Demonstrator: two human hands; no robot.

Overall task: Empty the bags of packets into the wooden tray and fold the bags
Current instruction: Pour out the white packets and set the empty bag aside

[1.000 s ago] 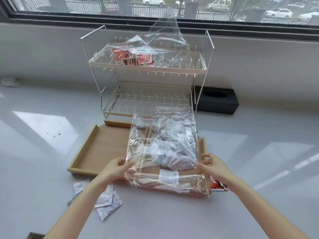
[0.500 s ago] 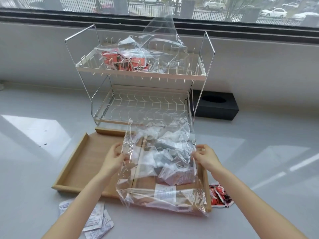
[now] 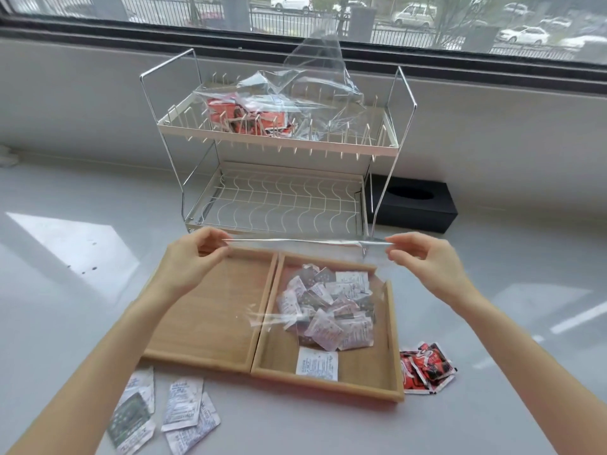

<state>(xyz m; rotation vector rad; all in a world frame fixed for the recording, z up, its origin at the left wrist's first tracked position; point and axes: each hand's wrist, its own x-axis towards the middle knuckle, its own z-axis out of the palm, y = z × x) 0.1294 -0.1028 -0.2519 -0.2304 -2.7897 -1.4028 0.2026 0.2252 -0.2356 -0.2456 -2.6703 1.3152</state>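
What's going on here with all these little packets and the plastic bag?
A person is emptying a clear bag into a wooden tray. The left hand and right hand each pinch one end of the bag, held up above the tray. White packets lie piled in the tray's right compartment. Another bag of red packets waits on the wire rack, and a few packets lie loose on the table.

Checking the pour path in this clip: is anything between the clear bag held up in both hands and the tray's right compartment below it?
Nothing visible. The clear bag hangs from the left hand and right hand directly over the wooden tray; only white packets lie in its right compartment.
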